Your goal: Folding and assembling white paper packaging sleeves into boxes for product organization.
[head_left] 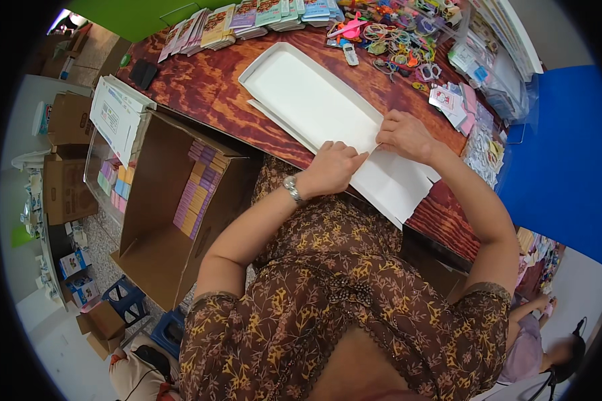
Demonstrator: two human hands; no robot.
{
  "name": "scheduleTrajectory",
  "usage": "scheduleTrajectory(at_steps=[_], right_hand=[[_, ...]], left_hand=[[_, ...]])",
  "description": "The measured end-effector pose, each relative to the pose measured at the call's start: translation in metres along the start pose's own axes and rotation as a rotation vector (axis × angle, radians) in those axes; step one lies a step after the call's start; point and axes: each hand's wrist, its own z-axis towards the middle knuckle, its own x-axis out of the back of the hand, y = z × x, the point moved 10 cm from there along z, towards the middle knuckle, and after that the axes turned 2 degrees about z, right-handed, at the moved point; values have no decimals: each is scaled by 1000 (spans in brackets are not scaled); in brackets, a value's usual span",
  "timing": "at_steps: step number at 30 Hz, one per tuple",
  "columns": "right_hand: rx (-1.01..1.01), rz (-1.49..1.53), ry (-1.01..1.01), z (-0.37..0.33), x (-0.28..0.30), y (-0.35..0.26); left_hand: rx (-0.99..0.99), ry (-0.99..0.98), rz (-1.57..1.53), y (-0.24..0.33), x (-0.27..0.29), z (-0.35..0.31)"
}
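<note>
A long white cardboard box (308, 93) lies aslant on the table in front of me, its far end folded up into low walls. Its near end is a flat flap (394, 184) that reaches past the table's edge. My left hand (331, 168), below a wristwatch, pinches the box's near side wall with fingers curled. My right hand (406, 137) is closed on the opposite side wall near the same fold. The two hands almost meet across the box, and their fingertips partly hide the fold between them.
Stacks of coloured packets (247, 20) line the table's far edge. Small colourful trinkets (401, 40) pile up at the back right, beside silvery packets (481, 150). An open carton (160, 194) of small boxes stands left of the table. Other people sit at lower left and right.
</note>
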Motion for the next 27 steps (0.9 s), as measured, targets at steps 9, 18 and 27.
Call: scheduleTrajectory(at_steps=[9, 18, 27], right_hand=[[-86, 5, -24, 4, -3, 4], [-82, 33, -61, 8, -9, 8], [-100, 138, -162, 15, -12, 14]], left_hand=[[4, -273, -438, -15, -7, -2], [48, -147, -357, -19, 2, -6], [238, 162, -380, -10, 1, -33]])
